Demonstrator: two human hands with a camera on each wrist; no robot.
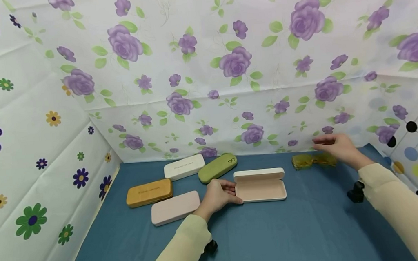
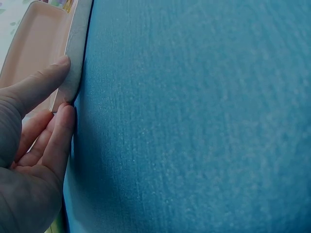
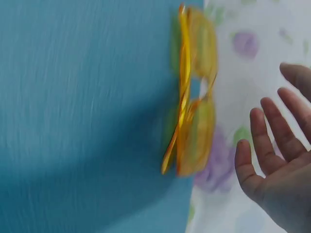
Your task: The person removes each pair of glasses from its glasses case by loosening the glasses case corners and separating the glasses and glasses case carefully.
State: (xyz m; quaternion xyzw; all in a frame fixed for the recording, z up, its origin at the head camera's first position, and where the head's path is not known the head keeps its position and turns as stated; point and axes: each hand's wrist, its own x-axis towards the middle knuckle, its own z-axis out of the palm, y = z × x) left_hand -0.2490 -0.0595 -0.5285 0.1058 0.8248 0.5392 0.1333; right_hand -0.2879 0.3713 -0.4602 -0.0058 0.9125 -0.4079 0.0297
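Observation:
An eyeglass case (image 1: pixel 261 190) stands with its lid raised, its pale pink inside showing. At its left end my left hand (image 1: pixel 217 196) pinches the corner; in the left wrist view the thumb (image 2: pixel 46 80) lies against the front wall and the fingertips touch the end. Farther right, yellow-tinted glasses (image 1: pixel 312 160) rest on the blue cloth with their temples folded, as the right wrist view shows. My right hand (image 1: pixel 337 147) hovers just above and behind their right side, fingers spread, apart from the glasses (image 3: pixel 197 92).
Left of the open case lie several closed cases: white (image 1: pixel 184 167), green (image 1: pixel 217 168), mustard (image 1: pixel 149 193) and pale pink (image 1: pixel 176 208). A flowered sheet (image 1: pixel 204 65) rises behind the blue cloth (image 1: pixel 276 240), with patterned sheets at both sides.

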